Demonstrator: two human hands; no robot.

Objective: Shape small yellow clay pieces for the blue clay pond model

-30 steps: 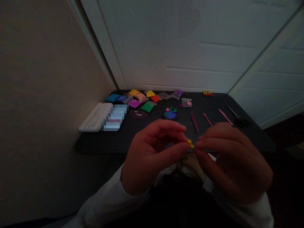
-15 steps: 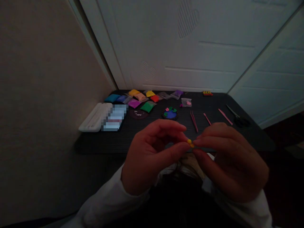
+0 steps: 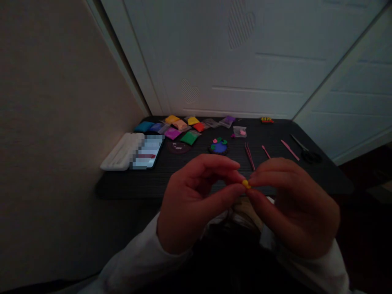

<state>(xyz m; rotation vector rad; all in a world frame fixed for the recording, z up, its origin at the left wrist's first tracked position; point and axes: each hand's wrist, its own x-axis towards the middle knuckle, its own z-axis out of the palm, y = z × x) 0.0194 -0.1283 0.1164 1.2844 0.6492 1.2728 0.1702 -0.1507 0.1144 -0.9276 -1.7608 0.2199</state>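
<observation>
A tiny piece of yellow clay (image 3: 246, 184) sits between my fingertips, above the near edge of the black table (image 3: 147, 183). My left hand (image 3: 199, 200) pinches it from the left with thumb and fingers. From the right, the thumb and index finger of my right hand (image 3: 294, 200) close on the same piece. Beyond my hands lies a small round clay pond (image 3: 219, 148) with a blue middle, a dark rim, green pads and a pink flower. Pink tweezers (image 3: 249, 156) lie to the right of the pond.
Several bags of coloured clay, among them a green one (image 3: 190, 138), lie at the back left. A phone (image 3: 148, 152) rests beside a white case (image 3: 122, 152). On the right are a pink stick tool (image 3: 266, 152), a pink knife (image 3: 290, 150) and scissors (image 3: 306, 153).
My right hand has moved slightly left, closer to my left fingertips. Its fingers now press against the yellow clay, which looks more compact.
</observation>
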